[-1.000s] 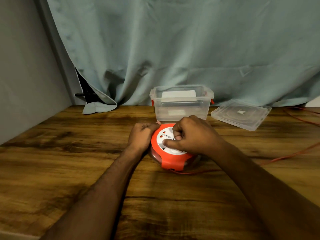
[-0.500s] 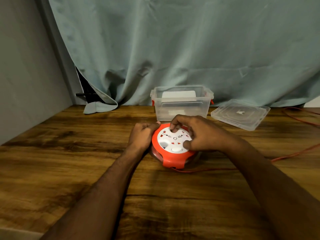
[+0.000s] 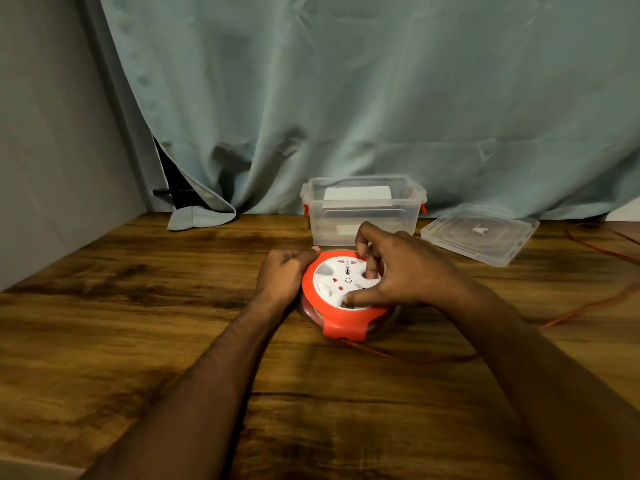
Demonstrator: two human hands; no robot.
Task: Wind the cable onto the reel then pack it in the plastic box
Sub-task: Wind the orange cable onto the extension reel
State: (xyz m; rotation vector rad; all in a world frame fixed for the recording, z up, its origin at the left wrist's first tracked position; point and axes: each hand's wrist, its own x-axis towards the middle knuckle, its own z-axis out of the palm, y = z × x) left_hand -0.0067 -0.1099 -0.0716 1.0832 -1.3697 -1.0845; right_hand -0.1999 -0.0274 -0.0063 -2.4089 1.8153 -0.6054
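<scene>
A round red reel [image 3: 341, 325] with a white socket face [image 3: 337, 280] lies flat on the wooden table [image 3: 138, 306]. My left hand [image 3: 282, 273] grips the reel's left rim, thumb on the red edge. My right hand [image 3: 398, 268] lies over the white face with curled fingers set in its recesses and the thumb near the front. A thin red cable [image 3: 571, 315] leaves the reel's front and trails off to the right across the table. The clear plastic box [image 3: 363, 230] stands open just behind the reel.
The box's clear lid [image 3: 479, 233] lies flat to the right of the box. A teal curtain [image 3: 346, 98] hangs along the table's back edge, and a grey wall [image 3: 52, 133] closes the left side. More red cable [image 3: 606, 244] loops at the far right.
My right hand has turned on the white face, its fingers shifting from the far side round to the right. The left hand has kept its grip on the rim.
</scene>
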